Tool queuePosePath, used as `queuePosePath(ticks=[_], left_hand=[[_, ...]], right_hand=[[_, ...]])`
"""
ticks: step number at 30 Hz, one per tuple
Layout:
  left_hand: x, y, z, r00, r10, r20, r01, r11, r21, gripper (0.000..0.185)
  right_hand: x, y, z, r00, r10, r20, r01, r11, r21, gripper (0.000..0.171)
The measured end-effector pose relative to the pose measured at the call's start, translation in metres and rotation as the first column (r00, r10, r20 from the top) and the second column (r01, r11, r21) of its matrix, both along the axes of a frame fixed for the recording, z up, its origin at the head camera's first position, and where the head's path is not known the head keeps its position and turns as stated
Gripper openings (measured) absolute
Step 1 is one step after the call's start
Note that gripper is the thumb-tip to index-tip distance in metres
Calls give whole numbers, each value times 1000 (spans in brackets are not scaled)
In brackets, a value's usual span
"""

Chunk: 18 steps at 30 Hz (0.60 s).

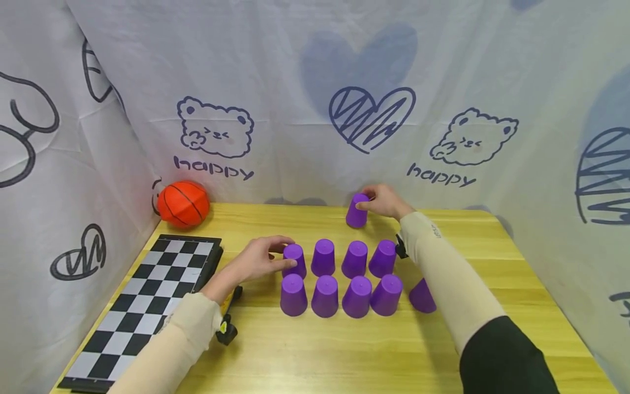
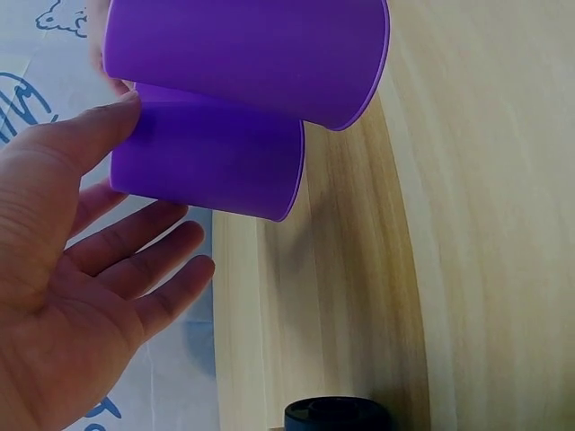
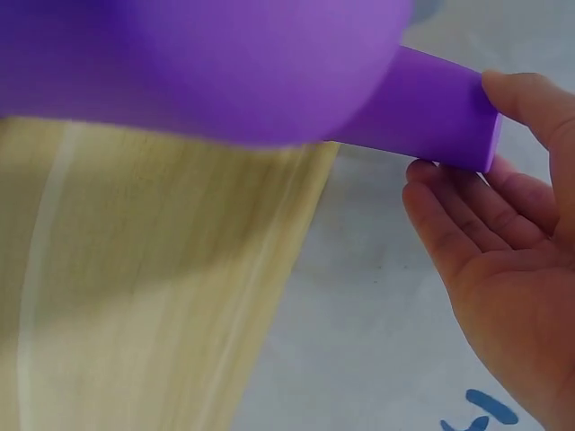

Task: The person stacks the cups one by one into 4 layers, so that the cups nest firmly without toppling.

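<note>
My left grip (image 1: 253, 260) is pinching a rowed cup (image 1: 294, 252), my right grip (image 1: 386, 201) a farther cup (image 1: 356, 215); eight seemingly standing placed, two remaining.

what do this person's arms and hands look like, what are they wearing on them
The left hand and right hand are ungloved. The left sleeve and right sleeve are cream and long. The right one has small dark lettering towards the wrist and meets black fabric higher up.
</note>
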<state>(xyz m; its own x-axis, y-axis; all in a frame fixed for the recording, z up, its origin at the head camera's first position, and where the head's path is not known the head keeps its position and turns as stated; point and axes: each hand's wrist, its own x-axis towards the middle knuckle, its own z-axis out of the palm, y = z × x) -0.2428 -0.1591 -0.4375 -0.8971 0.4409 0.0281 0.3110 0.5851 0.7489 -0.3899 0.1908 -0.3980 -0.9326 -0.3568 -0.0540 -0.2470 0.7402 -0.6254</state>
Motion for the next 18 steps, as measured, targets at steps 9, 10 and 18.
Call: queuePosePath(ticks=[9, 10, 18], left_hand=[[-2, 1, -1, 999, -9, -39, 9, 1000, -10, 47], [-2, 1, -1, 999, -10, -40, 9, 1000, -9, 47], [-3, 1, 2, 999, 3, -53, -3, 1000, 1, 46]], right_hand=[[-4, 9, -10, 999, -32, 0, 32, 999, -3, 40], [-4, 10, -11, 999, -33, 4, 33, 999, -2, 40], [-4, 11, -12, 1000, -22, 20, 21, 1000, 13, 45]])
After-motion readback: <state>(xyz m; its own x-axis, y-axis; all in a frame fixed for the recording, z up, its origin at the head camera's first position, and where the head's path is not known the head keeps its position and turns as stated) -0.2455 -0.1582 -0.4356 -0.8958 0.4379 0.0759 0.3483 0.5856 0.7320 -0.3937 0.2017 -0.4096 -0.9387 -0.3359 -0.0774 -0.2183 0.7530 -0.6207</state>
